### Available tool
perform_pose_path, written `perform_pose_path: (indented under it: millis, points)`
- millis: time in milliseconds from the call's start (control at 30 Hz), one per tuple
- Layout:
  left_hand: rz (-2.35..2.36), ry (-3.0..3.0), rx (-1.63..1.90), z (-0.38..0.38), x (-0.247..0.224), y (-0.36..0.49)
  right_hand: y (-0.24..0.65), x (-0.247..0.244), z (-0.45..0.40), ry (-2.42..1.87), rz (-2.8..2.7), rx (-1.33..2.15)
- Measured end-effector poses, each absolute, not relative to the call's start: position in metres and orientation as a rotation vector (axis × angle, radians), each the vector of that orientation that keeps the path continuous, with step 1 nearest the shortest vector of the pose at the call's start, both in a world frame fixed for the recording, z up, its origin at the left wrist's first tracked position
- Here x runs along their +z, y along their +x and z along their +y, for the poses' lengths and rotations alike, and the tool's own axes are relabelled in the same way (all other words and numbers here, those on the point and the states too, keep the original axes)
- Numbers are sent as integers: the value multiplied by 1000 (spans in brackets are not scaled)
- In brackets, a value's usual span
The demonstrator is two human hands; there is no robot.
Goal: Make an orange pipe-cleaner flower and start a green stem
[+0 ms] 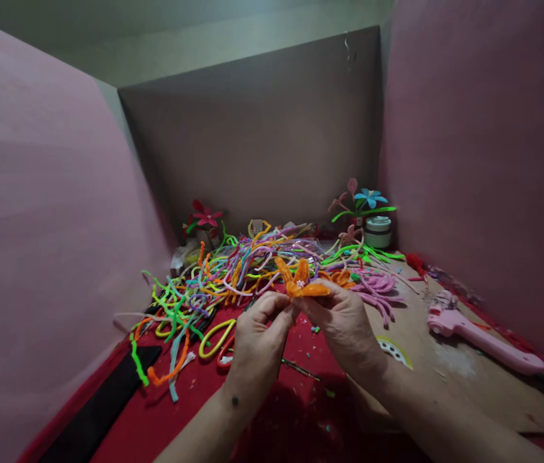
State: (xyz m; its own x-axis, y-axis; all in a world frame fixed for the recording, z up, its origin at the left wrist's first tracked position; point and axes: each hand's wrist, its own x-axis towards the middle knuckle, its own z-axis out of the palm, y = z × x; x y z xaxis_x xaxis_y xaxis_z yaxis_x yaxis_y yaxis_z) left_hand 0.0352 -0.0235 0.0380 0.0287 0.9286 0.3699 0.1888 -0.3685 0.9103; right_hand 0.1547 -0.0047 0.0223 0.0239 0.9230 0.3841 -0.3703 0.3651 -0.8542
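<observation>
An orange pipe-cleaner flower (289, 271) with a cluster of pale beads at its centre is held up in front of me. My left hand (258, 334) pinches it from below, thumb and fingertips pressed together under the petals. From the other side, my right hand (346, 325) grips the flower's base and a right-hand petal between thumb and fingers. The stem side of the flower is hidden by my fingertips. More orange petals (342, 278) show just behind my right hand. A tangled heap of coloured pipe cleaners (247, 257) lies beyond both hands.
Yellow- and red-handled scissors (217, 339) lie beside my left wrist on the red cloth (296, 399). A pink glue gun (487, 337) rests on the brown board (498, 399) at right. Finished flowers (371, 197) and a pale lidded jar (378, 231) stand at the back. Pink panels rise on both sides.
</observation>
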Motion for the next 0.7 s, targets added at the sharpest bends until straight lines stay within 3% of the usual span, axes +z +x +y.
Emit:
perform_pose_path:
  millis: [700]
  points:
    - [1093, 1467, 1400, -21, 33, 34, 149, 18, -8, -605, -1181, 1151]
